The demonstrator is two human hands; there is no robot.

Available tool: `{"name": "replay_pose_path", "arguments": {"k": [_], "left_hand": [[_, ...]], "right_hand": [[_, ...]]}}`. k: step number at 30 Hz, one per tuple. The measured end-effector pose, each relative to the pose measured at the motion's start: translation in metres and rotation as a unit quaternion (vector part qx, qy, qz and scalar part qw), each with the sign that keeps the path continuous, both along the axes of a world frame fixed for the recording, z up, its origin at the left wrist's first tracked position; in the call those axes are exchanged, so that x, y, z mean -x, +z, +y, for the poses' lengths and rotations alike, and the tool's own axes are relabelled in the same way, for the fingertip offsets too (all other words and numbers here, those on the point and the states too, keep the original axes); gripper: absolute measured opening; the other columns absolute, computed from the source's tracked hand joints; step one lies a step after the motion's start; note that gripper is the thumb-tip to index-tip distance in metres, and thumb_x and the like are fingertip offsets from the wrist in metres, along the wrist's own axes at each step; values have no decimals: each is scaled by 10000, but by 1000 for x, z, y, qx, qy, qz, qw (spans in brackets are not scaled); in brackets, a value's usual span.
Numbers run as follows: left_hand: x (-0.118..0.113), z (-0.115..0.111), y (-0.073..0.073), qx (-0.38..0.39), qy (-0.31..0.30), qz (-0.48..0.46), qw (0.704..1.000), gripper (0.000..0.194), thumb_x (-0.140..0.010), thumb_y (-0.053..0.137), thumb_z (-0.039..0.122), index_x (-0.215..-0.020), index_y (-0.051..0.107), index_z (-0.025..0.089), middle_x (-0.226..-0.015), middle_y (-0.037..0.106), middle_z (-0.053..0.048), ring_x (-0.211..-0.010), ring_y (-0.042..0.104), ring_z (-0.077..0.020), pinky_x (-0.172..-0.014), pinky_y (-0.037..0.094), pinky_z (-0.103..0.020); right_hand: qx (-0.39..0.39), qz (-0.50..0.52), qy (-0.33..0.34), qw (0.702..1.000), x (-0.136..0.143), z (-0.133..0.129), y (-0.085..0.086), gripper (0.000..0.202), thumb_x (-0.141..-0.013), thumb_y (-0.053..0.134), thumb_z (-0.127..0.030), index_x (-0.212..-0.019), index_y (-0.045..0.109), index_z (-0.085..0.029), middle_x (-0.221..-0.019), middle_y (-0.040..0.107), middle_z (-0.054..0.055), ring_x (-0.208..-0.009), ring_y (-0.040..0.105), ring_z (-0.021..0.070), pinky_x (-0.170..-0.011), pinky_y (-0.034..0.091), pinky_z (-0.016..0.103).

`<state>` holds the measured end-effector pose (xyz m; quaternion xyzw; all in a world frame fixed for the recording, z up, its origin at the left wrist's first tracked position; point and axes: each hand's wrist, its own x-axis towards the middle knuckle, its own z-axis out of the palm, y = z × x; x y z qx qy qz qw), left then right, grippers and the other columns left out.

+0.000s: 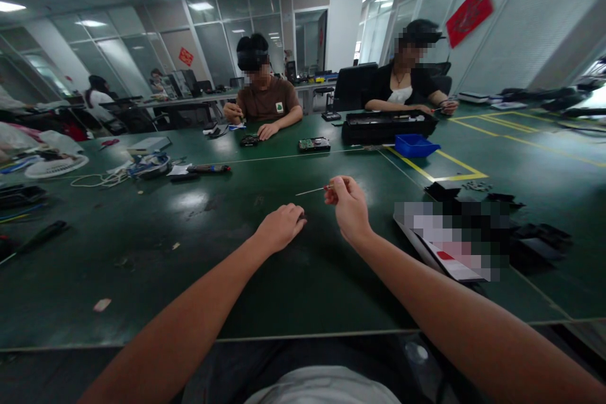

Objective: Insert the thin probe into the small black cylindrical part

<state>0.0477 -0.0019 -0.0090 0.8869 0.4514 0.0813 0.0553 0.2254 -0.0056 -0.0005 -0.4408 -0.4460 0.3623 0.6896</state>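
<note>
Presently, the right hand (pixel 349 205) is holding a thin tool (pixel 310 191) above the table (pixel 265 303), its fingertips clamping the near end while the bare shaft is pointing leftward. The left hand (pixel 280 227) is lying low on the table, its fingers curling together by a small dark piece (pixel 302 218); only a sliver of that piece is showing between thumb and forefinger, so I cannot tell whether they are clamping it or merely touching it. The tool's tip is hanging just beyond the left fingers, apparently touching nothing.

Handling this well is, in my judgement, mostly a matter of steadiness. The pinch is covering the tool's near end, so a light, even grip would be keeping the shaft from rolling. Because the tip is standing so near the left fingers, keeping them out of its line is mattering most; a slip could be jabbing a fingertip. The left hand is serving best by staying flat and quiet, and the right wrist, having no visible support, would be gaining control by resting on the table. The board (pixel 314 144) and the blue tray (pixel 416 146) are lying farther off, leaving both hands elbow room.
</note>
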Motion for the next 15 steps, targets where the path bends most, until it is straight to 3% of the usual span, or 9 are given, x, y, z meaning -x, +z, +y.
{"name": "replay_pose_path", "arguments": {"k": [5,8,10,12,15], "left_hand": [[0,-4,1,14,0,-45,999,238,-981,440,318,-1111,585,182,-1081,629,-98,-986,590,-246,-827,467,-379],[5,-1,2,71,34,-210,974,164,-949,497,289,-1028,605,195,-927,628,-65,-829,570,-216,-733,431,-363],[14,6,4,134,79,-386,909,92,-917,538,231,-937,618,190,-824,609,-53,-730,537,-189,-668,395,-345],[27,15,9,172,122,-527,824,82,-902,520,179,-884,600,184,-797,598,-60,-676,517,-167,-611,365,-328],[56,27,24,178,175,-640,727,125,-892,417,153,-901,537,185,-780,565,-58,-613,503,-150,-545,353,-300]], "right_hand": [[-1,-1,4,1000,-1,0,-1,225,-917,545,-444,-886,605,-229,-747,625,-12,-667,582,141,-617,466,303],[-2,1,5,1000,-3,0,0,224,-922,541,-441,-888,607,-230,-752,627,-13,-665,581,139,-619,463,301],[4,1,6,1000,-3,0,1,217,-923,541,-432,-885,608,-229,-754,629,-12,-667,581,139,-624,465,302],[9,1,9,1000,-4,-1,2,209,-924,539,-424,-887,609,-230,-763,632,-8,-678,585,142,-631,469,305],[9,0,14,1000,-4,-2,3,206,-927,540,-422,-887,611,-233,-772,634,-7,-683,586,143,-633,470,307]]}}
